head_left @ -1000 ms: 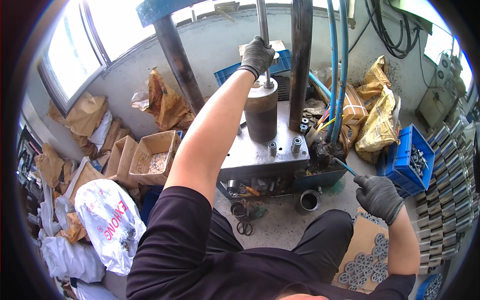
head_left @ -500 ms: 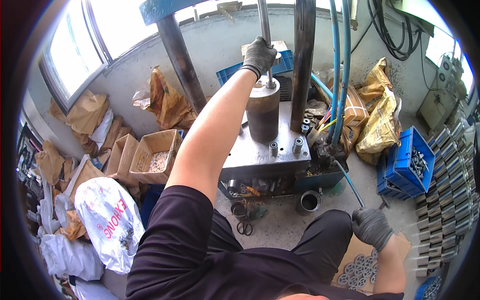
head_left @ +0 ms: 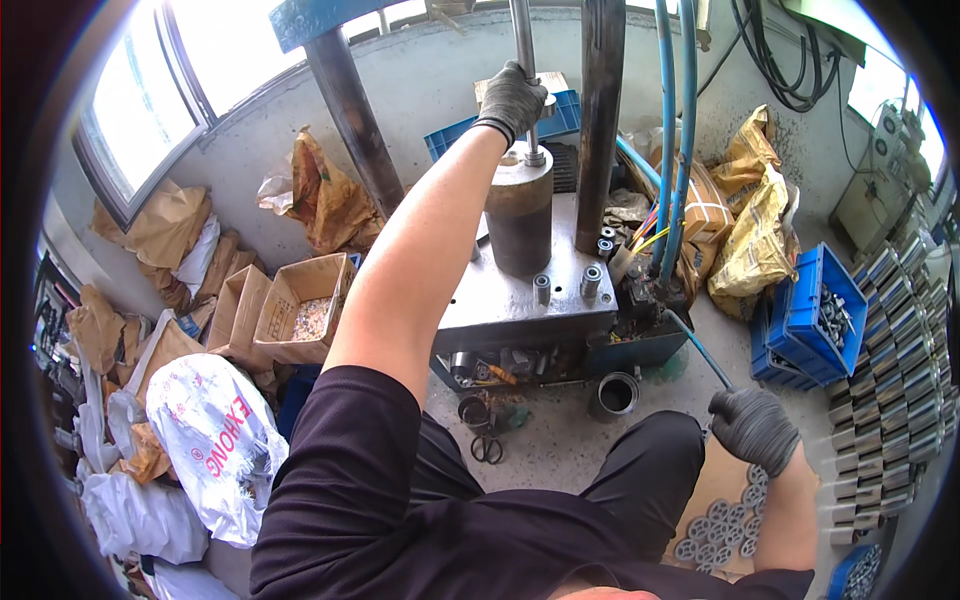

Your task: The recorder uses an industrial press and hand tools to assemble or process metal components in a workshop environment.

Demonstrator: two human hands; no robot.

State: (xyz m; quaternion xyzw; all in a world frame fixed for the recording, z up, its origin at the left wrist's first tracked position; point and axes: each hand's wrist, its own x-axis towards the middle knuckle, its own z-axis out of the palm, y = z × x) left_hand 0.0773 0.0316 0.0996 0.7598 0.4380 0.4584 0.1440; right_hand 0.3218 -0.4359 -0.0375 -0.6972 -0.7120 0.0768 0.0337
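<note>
- The left hand (head_left: 512,98), gloved, is closed around the thin vertical press rod (head_left: 524,50), just above the heavy steel cylinder (head_left: 519,220) standing on the press plate (head_left: 520,305).
- The right hand (head_left: 752,428), also gloved, is low beside the knee, fingers curled over the cardboard tray of ring-shaped parts (head_left: 722,510); whether it grips one, I cannot tell.
- Judged step: fetching a part while steadying the rod.
- Next move likely calls for carrying a ring up to the plate, beneath the left hand.
- Small bushings (head_left: 590,280) stand right of the cylinder.
</note>
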